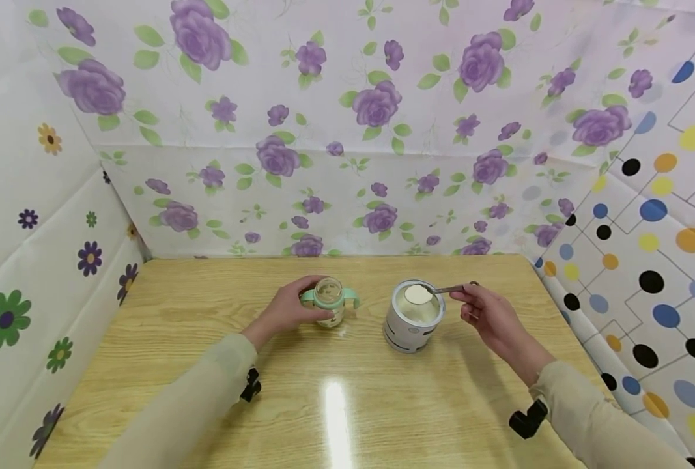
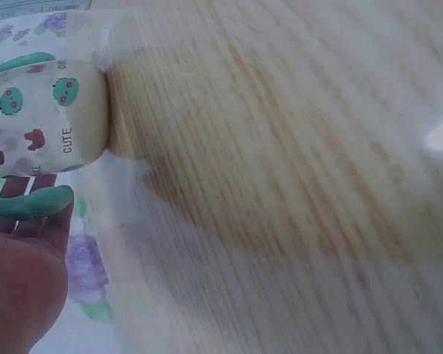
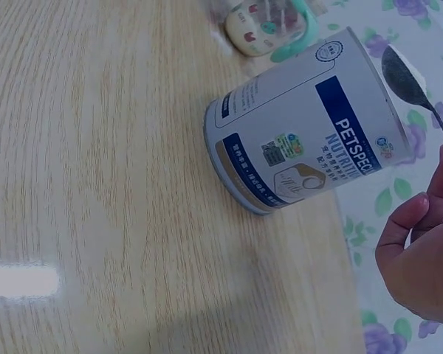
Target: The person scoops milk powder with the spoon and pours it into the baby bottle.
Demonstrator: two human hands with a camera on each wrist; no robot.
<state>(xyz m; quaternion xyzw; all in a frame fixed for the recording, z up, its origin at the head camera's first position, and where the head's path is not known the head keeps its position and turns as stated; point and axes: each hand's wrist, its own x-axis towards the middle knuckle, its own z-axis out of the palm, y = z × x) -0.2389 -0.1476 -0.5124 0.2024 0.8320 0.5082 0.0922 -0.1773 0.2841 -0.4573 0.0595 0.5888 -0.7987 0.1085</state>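
My left hand (image 1: 291,305) holds a clear baby bottle (image 1: 331,316) with green side handles by its left side, the thumb in front and fingers behind. The bottle stands upright and uncapped on the table; the left wrist view shows a pale fill and small cartoon prints on its wall (image 2: 81,118). Between thumb and fingers, my right hand (image 1: 490,319) pinches the handle of a metal spoon (image 1: 449,288). A heap of pale powder (image 1: 419,294) fills the spoon's bowl, level above the mouth of an open milk powder can (image 1: 408,332). More powder shows inside the can.
Both vessels stand on a wood-grain table (image 1: 300,404), the can to the right of the bottle. A flower-print cloth (image 1: 347,189) rises behind the table, with patterned cloths on both sides. Black wrist mounts (image 1: 527,419) are strapped to both sleeves.
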